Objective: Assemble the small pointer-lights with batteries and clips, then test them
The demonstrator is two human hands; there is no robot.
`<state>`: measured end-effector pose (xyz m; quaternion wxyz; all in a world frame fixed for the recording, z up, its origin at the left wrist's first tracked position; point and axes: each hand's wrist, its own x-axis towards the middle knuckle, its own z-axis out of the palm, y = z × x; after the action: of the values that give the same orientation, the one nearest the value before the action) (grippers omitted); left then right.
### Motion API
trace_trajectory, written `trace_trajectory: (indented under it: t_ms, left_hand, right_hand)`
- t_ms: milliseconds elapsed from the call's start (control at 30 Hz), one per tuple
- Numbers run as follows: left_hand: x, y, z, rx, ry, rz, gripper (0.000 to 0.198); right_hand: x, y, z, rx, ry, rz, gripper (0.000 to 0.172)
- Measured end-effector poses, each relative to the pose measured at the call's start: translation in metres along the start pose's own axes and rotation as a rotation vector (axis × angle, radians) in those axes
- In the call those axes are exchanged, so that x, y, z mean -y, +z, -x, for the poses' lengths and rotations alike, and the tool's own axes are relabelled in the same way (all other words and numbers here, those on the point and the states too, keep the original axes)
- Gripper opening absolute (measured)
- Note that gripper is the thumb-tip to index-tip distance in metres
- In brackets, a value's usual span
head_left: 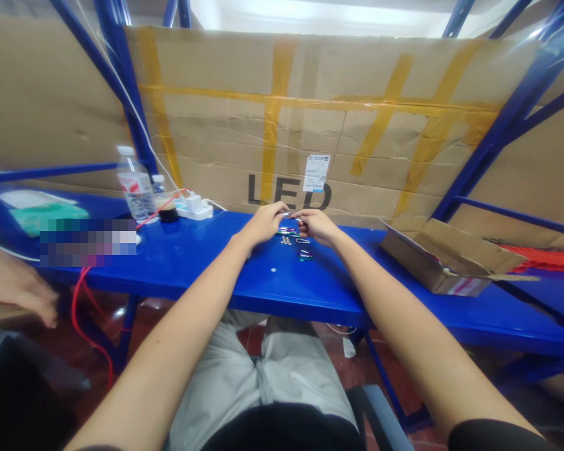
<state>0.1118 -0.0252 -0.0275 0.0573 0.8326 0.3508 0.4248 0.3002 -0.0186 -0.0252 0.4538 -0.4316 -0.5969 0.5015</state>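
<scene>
Over the blue table [192, 257], my left hand [267, 222] and my right hand [314, 225] meet with fingertips pinched. Between them is a small, shiny metallic piece [292, 218], too small to make out; both hands seem to grip it. Just below the hands lie colourful metallic pieces [289, 232], a little cluster of small beads or nuts [286, 240] and a silvery carabiner-like loop [302, 241]. Nearer the table's front edge are a dark, multicoloured clip [305, 255] and a small white disc [273, 270].
An open cardboard box [432, 257] stands at the right. A water bottle [135, 188], a small dark-filled bottle [165, 200] and a white power strip [195, 207] are at the back left. Another person's hand [19, 282] is at the far left, near a red cable [78, 313].
</scene>
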Motion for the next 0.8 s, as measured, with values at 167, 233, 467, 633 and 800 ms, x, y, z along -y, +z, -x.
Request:
trace_trajectory:
  t_ms: [167,233,467,633,800]
  left_hand:
    - [0.003,0.005,-0.002,0.024,-0.003,-0.044,0.021]
    - [0.006,0.006,-0.003,0.040,0.007,-0.058,0.022]
    - [0.006,0.003,-0.001,0.067,-0.025,-0.035,0.024]
    - [0.004,0.004,-0.001,0.014,-0.064,0.020,0.022]
    - [0.003,0.003,0.000,-0.071,-0.104,0.098,0.013]
  right_hand:
    - [0.001,0.003,0.005,0.169,-0.028,-0.172,0.005]
    - [0.001,0.003,0.007,0.223,-0.036,-0.141,0.007]
    - [-0.002,0.011,0.007,0.127,-0.093,0.122,0.021]
    - [-0.005,0.017,0.003,-0.006,-0.181,0.288,0.017]
    - [-0.004,0.016,0.003,-0.096,-0.279,0.440,0.014]
